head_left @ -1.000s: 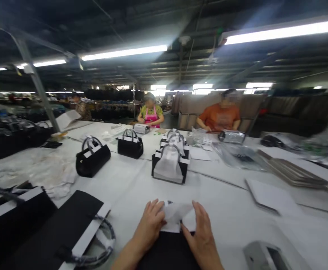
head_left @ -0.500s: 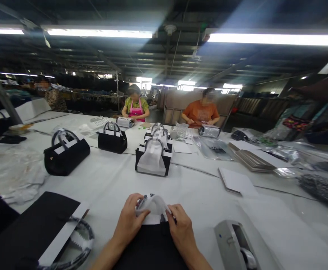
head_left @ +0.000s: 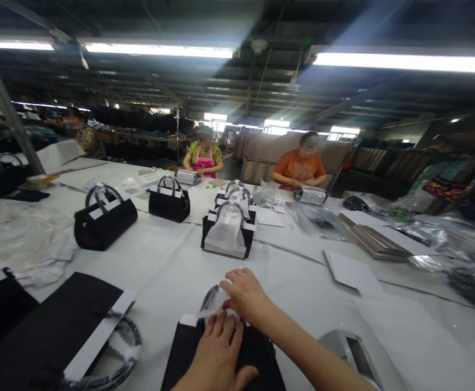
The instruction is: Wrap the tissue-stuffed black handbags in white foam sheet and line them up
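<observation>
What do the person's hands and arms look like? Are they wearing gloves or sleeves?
No gloves and no sleeves show. The left hand and the right hand are both bare, and so is the right forearm, right to the picture's edge. No ring, watch or bracelet can be seen. Fingernails look short and plain, though the picture is a little blurry.

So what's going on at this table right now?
A person is working on a black handbag lying flat on the white table. The left hand presses down on the bag, while the right hand reaches across to its wrapped handle. More finished-looking bags stand further up the table, and two other people sit working at the far side.
</observation>
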`<state>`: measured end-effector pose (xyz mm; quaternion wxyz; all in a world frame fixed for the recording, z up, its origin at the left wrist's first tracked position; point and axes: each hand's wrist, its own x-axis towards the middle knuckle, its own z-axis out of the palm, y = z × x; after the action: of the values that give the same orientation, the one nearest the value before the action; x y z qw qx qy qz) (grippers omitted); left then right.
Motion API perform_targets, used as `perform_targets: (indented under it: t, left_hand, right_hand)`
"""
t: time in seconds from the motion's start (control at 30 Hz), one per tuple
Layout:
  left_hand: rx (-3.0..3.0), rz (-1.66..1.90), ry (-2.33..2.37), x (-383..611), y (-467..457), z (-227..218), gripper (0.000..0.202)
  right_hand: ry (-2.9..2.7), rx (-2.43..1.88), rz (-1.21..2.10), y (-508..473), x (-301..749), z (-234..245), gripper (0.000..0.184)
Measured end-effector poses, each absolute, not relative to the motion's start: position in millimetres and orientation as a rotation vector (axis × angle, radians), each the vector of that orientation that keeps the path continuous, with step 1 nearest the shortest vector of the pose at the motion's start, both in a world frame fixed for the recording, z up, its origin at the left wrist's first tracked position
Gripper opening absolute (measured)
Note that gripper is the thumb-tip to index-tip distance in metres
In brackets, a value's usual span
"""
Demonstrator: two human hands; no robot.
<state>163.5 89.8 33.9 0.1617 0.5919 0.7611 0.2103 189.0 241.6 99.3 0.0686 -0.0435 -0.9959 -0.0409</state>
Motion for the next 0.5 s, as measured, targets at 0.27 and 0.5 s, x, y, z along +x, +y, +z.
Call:
perform_targets:
  t: [0.27,0.5]
  left_hand:
    - [1.637,0.614,2.12,158.7,89.6,24.2,0.078]
    - [1.603,0.654,2.148,157.1,88.1,33.1,0.072]
  right_hand:
    - [-3.049,-0.148,-0.253,252.8,171.3,82.3,0.011]
    - [-3.048,0.024,-0.363,244.6,169.4,122.4,0.011]
